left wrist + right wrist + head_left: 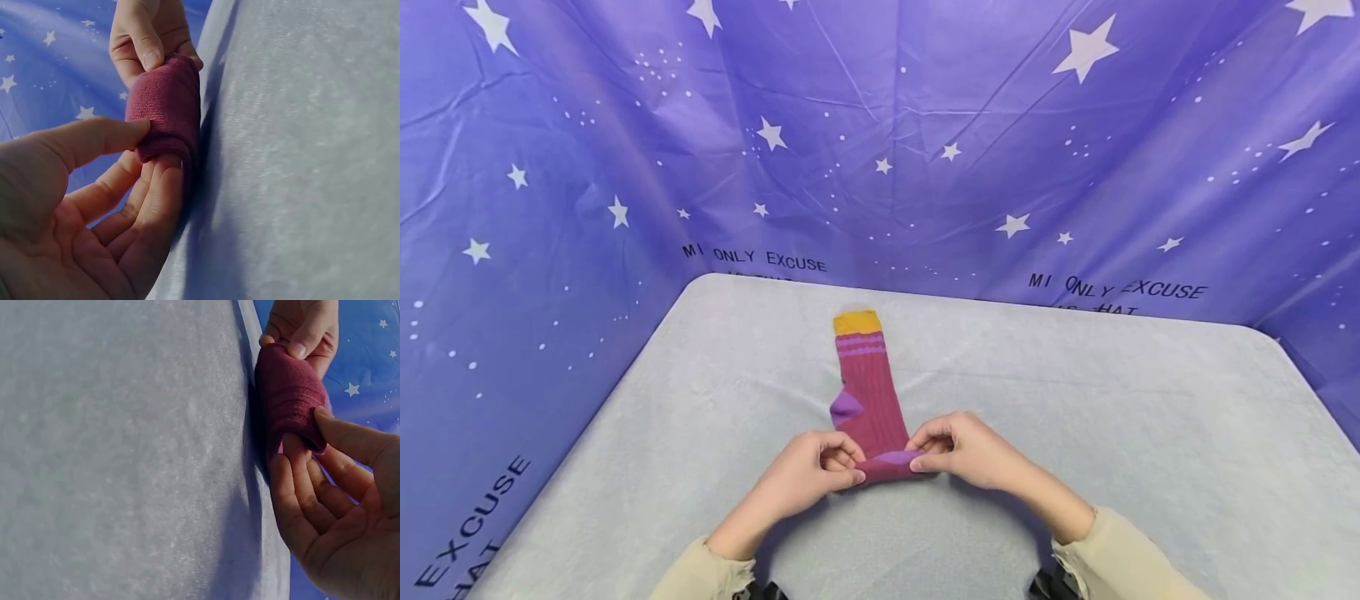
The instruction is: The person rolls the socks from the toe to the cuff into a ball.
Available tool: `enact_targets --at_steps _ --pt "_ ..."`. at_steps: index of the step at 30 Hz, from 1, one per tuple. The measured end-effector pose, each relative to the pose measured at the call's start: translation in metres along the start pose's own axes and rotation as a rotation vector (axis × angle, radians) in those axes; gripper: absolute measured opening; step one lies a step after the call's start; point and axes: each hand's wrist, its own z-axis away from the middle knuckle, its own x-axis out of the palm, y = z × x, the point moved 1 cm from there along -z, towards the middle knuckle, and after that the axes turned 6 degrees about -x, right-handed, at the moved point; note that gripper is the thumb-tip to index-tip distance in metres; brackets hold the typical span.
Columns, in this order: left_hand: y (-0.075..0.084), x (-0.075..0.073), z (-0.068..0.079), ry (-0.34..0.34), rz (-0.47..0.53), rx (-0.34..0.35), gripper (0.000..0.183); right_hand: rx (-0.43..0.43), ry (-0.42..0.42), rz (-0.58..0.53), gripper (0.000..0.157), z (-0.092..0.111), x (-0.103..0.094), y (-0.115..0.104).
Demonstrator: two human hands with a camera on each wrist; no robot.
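A maroon sock (871, 387) with a yellow cuff, purple stripes and a purple heel lies on the table, its cuff pointing away from me. Its near end is folded over into a roll (165, 103), where a purple patch shows on top. At the left end of this roll, my left hand (808, 473) pinches the fabric between thumb and fingers. My right hand (973, 450) pinches the opposite end the same way. In the right wrist view, the fingertips (294, 447) of the right hand tuck under the rolled edge while the thumb presses its side.
The sock rests on a table covered in pale grey cloth (1112, 417). Behind and beside the table hangs a blue-purple curtain (895, 150) with white stars and black lettering. Beige sleeves (1120, 554) and black wrist straps (1054, 583) show at the bottom.
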Motion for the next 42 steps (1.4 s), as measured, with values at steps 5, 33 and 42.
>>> enact_targets --at_steps 5,33,42 --pt "-0.007 0.003 -0.002 0.027 0.025 -0.053 0.016 0.051 -0.003 -0.05 0.016 -0.002 0.0 0.008" --pt "-0.007 0.012 -0.004 0.163 -0.287 0.183 0.018 -0.121 0.06 0.237 0.009 -0.007 0.005 0.008" --pt "-0.003 0.014 -0.005 0.158 -0.479 0.165 0.032 -0.184 -0.016 0.468 0.036 -0.007 0.009 0.004"
